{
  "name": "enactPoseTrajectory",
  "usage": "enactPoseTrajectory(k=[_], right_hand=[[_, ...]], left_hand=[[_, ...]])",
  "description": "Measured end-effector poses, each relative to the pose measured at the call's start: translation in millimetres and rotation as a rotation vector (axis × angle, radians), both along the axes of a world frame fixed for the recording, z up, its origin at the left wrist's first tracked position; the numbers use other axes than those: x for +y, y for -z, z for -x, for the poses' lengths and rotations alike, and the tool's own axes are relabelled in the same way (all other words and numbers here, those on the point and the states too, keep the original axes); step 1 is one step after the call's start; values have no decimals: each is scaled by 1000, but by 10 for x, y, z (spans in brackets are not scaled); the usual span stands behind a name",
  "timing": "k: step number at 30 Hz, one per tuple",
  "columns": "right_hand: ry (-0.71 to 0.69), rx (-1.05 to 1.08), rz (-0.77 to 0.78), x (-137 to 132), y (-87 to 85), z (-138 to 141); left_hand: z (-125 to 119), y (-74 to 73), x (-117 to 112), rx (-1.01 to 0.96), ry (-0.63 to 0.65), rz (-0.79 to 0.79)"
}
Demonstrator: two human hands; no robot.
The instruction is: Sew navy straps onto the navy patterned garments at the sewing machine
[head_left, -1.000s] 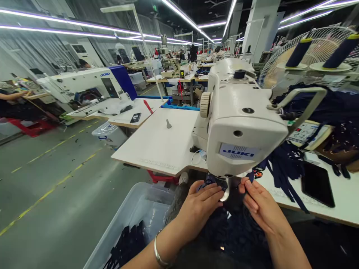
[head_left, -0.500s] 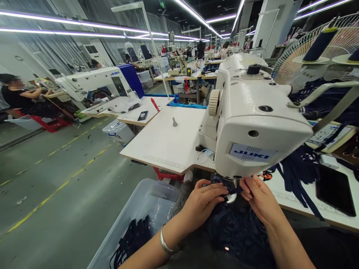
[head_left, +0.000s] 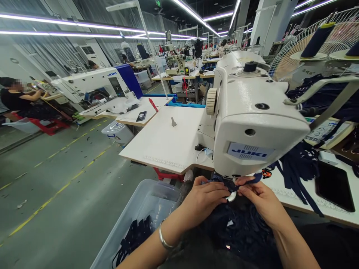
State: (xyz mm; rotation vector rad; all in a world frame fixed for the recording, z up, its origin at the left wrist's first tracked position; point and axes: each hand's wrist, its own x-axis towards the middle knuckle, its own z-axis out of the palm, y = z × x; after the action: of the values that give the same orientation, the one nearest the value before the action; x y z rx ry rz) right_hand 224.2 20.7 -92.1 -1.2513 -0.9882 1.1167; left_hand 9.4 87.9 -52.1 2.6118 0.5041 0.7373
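Observation:
A white JUKI sewing machine (head_left: 246,116) stands on the white table (head_left: 168,142) in front of me. Under its head, my left hand (head_left: 203,200) and my right hand (head_left: 259,200) meet at the needle area, both with fingers closed on dark navy fabric (head_left: 241,231) that is bunched in my lap. The left hand pinches the cloth from the left, beside a small metal part (head_left: 231,197). On the other side, a thin navy strip (head_left: 252,180) runs between the right hand's fingers. A silver bangle (head_left: 164,239) circles my left wrist.
A clear plastic bin (head_left: 146,213) with navy strips stands at my lower left. Navy straps (head_left: 297,168), a black phone (head_left: 333,185), a control panel (head_left: 322,130) and a fan (head_left: 305,41) with thread cones lie to the right. Another JUKI machine (head_left: 95,84) and a seated person (head_left: 17,95) are across the aisle.
My two hands have drawn closer together under the machine head, the right one sliding left and pinching the strip. The view shifted slightly.

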Motion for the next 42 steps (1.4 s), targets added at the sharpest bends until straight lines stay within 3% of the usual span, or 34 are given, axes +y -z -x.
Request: enactPoseTrajectory(k=[6,15,20,31,37,42], right_hand=[[117,-218,76,-13,-147,-25],[1,-425,62,77,-63,42],[-55,-427,55,88,-109,0],[131,-275,69,101,-113,243],[150,-199,61,95,-107,263],[124,-196,78,82,-105,239]], left_hand=[[-33,89,27,-216,5,185],[18,48,46,-85,35,172],[16,86,95,-150,35,187],[32,46,30,32,13,-128],[16,78,47,63,28,-166],[5,-7,75,80,89,-174]])
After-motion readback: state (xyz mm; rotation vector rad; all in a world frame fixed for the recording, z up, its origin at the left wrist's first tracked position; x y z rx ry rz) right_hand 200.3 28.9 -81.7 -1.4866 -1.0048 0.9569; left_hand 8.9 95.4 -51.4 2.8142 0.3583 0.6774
